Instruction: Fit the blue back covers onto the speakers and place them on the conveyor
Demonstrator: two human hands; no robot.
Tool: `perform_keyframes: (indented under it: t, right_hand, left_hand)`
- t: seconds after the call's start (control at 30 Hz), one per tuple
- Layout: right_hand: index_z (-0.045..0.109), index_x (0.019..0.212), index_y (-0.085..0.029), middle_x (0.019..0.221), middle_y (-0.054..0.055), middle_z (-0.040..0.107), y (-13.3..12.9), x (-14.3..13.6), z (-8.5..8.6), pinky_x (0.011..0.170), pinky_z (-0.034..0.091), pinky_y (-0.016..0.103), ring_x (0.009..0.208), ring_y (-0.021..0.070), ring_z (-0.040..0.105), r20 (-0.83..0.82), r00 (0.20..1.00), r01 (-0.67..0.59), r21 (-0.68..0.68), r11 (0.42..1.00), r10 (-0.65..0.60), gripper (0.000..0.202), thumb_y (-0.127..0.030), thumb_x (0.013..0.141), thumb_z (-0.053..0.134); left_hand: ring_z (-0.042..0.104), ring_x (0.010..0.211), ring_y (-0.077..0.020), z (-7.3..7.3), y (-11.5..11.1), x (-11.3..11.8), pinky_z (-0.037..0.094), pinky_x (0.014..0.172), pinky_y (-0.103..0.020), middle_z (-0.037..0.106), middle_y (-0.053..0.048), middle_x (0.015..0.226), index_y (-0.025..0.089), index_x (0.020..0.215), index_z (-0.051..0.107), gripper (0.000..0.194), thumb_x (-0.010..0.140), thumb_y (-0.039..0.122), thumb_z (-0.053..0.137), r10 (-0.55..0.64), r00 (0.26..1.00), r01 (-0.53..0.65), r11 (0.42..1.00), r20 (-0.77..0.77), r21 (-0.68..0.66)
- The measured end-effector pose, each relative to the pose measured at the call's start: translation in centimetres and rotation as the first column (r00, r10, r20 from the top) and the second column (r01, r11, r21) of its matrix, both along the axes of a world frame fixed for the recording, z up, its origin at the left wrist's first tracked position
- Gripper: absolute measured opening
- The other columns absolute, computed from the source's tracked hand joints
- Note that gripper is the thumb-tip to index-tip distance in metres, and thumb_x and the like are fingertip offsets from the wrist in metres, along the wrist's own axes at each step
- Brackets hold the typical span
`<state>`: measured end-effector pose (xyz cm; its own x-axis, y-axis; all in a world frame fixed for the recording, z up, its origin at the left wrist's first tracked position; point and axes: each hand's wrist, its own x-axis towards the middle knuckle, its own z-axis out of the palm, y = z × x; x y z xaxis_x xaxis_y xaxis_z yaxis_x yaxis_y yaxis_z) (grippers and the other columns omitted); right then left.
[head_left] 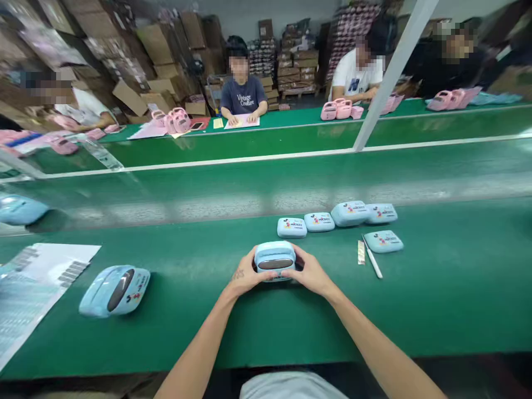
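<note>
Both of my hands grip a light blue rounded case [275, 256] with a dark oval window, low over the green table in front of me. My left hand [246, 272] wraps its left side and my right hand [308, 270] its right side, thumbs across the near face. Just beyond lie small blue Mickey-printed cases [291, 227] in a row, with another blue case [383, 241] nearer on the right. Beside that one are a white pen-like tool [373, 261] and a small pale strip [361, 252]. A larger blue case [115, 291] with a dark window sits to the left.
Printed sheets [45, 277] lie at the left of the green table [332, 327]. A blue item [20, 209] is at the far left edge. Across the belt [233, 191], several people sit at a bench with pink cases [343, 109]. A slanted metal post [393, 77] stands at the right.
</note>
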<state>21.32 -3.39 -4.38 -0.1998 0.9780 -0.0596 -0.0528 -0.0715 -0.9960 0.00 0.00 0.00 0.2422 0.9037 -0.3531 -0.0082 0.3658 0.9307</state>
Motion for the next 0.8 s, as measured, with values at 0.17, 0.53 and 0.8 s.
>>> perform_keyframes:
  t: [0.17, 0.53, 0.8]
  right_hand:
    - [0.064, 0.133, -0.023, 0.131, 0.012, 0.071, -0.8, 1.1, -0.1, 0.102, 0.053, 0.046, 0.119, 0.0301, 0.068, -0.038, 0.99, 0.134, -0.087, 0.987, -0.138, 0.058, -0.057, 0.086, 0.067]
    - [0.075, 0.104, -0.021, 0.102, 0.008, 0.078, -3.2, 1.3, -1.6, 0.087, 0.058, 0.04, 0.09, 0.0238, 0.073, 0.389, 0.907, 0.093, 0.187, 0.978, -0.16, 0.023, -0.028, 0.092, 0.057]
    - [0.073, 0.103, -0.022, 0.099, 0.008, 0.076, -3.2, 0.6, -1.8, 0.086, 0.057, 0.038, 0.091, 0.023, 0.071, 0.461, 0.867, 0.031, 0.332, 0.943, -0.191, 0.023, -0.021, 0.095, 0.051]
  left_hand:
    - [0.074, 0.086, -0.0261, -0.8, -1.2, 0.9, 0.059, 0.078, -0.036, 0.079, -0.01, 0.097, 0.015, 0.107, 0.072, 0.049, 0.069, 0.044, 0.087, 0.169, 0.972, -0.122, 0.957, 0.166, -0.263]
    - [0.077, 0.083, -0.0262, -0.1, -1.5, 0.8, 0.064, 0.078, -0.046, 0.079, -0.007, 0.094, 0.018, 0.113, 0.066, 0.038, 0.09, 0.048, 0.069, 0.497, 0.822, -0.261, 0.762, 0.277, -0.593]
    - [0.069, 0.114, -0.0264, -0.2, 11.3, 0.4, 0.058, 0.09, -0.039, 0.071, -0.01, 0.121, 0.022, 0.115, 0.056, 0.047, 0.078, 0.038, 0.081, 0.611, 0.786, -0.594, 0.789, -0.096, 0.16]
